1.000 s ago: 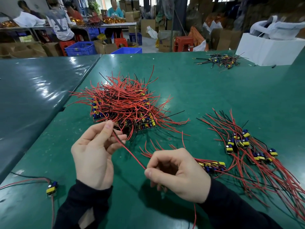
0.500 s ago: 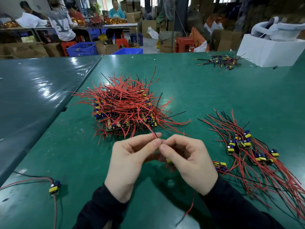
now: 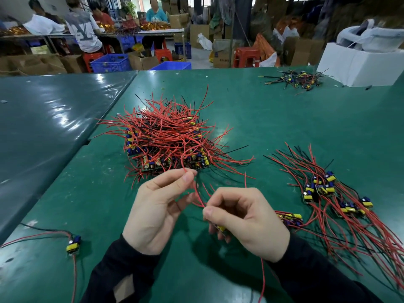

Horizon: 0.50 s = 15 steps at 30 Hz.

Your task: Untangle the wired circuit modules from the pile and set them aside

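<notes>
While hands (image 3: 203, 213) pinch red wire (image 3: 197, 196), tangled pile (image 3: 168, 141) behind, sorted modules (image 3: 328, 193) right.

The pile (image 3: 172, 141) lay mid-worktop (image 3: 284, 127), just beyond the hands. Sorted modules (image 3: 328, 193) lay to its right, one lone module (image 3: 73, 246) near the left edge, and a box (image 3: 358, 64) sat far right behind a smaller heap (image 3: 295, 79).

Big pile (image 3: 172, 138) of red-wired modules sits mid-desk, all knotted up; sorted ones (image 3: 332, 193) fan out flat to my right, wires roughly parallel.
</notes>
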### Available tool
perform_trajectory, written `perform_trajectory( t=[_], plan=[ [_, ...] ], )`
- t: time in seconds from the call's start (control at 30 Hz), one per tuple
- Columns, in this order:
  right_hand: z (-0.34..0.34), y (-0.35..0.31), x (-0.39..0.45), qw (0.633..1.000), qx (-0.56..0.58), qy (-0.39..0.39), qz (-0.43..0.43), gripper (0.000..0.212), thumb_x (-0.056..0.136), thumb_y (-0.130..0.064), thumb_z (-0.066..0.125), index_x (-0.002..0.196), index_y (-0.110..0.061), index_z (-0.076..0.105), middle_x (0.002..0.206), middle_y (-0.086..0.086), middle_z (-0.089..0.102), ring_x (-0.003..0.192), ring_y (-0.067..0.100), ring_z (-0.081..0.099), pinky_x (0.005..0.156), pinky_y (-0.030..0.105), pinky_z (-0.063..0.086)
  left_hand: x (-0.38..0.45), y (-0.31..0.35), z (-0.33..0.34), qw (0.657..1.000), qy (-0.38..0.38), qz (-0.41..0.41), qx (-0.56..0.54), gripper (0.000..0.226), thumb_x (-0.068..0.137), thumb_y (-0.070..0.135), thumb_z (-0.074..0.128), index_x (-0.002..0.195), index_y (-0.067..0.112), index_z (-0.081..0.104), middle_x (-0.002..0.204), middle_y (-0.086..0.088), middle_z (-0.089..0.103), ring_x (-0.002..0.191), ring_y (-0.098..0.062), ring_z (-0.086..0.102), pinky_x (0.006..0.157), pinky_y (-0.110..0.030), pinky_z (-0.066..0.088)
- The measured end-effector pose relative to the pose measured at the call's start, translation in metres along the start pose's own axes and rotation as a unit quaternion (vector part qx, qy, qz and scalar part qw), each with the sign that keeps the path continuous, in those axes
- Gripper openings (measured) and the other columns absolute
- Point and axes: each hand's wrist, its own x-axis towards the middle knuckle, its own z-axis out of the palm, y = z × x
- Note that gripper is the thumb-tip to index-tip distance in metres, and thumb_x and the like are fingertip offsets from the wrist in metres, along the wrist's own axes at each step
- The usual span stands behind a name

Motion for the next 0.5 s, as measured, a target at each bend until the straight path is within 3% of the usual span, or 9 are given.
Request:
perform_trajectory(
  t=[0.2, 0.37, 0.5],
  plan=[
    [0.001, 0.002, 0.002, 1.000, 0.005, 0.022, -0.003, 0.014, 0.079, -0.017, 0.061, 0.064, -0.016, 0.061, 0.052, 0.001, 0.061, 0.041, 0.013, 0.051, 0.040, 0.020, 0.042, 0.001, 0.006, -0.004, 0.997, -0.059, -0.015, 0.047, 0.015, 0.069, 0.017, 0.062, 0.074, 0.011, 0.075, 0.068, 0.000, 0.066, 0.060, -0.005, 0.061, 0.051, -0.014, 0.049],
    [-0.002, 0.005, 0.003, 0.998, -0.017, 0.055, -0.025, 0.015, 0.080, -0.018, 0.061, 0.067, -0.010, 0.062, 0.054, 0.003, 0.060, 0.044, 0.017, 0.048, 0.040, 0.023, 0.040, -0.001, -0.002, 0.002, 0.990, -0.091, -0.053, 0.095, 0.035, 0.059, 0.018, 0.072, 0.089, 0.006, 0.060, 0.061, -0.007, 0.057, 0.046, -0.010, 0.049, 0.039, -0.015, 0.036],
    [0.000, 0.010, 0.001, 0.993, -0.099, 0.050, -0.048, 0.019, 0.080, -0.017, 0.062, 0.067, -0.004, 0.062, 0.055, 0.011, 0.059, 0.045, 0.011, 0.045, 0.044, 0.025, 0.038, -0.003, -0.006, 0.003, 0.983, -0.088, -0.018, 0.162, 0.019, 0.063, 0.020, 0.071, 0.075, 0.004, 0.069, 0.057, -0.009, 0.053, 0.041, -0.008, 0.042, 0.034, -0.013, 0.029]
  ],
)
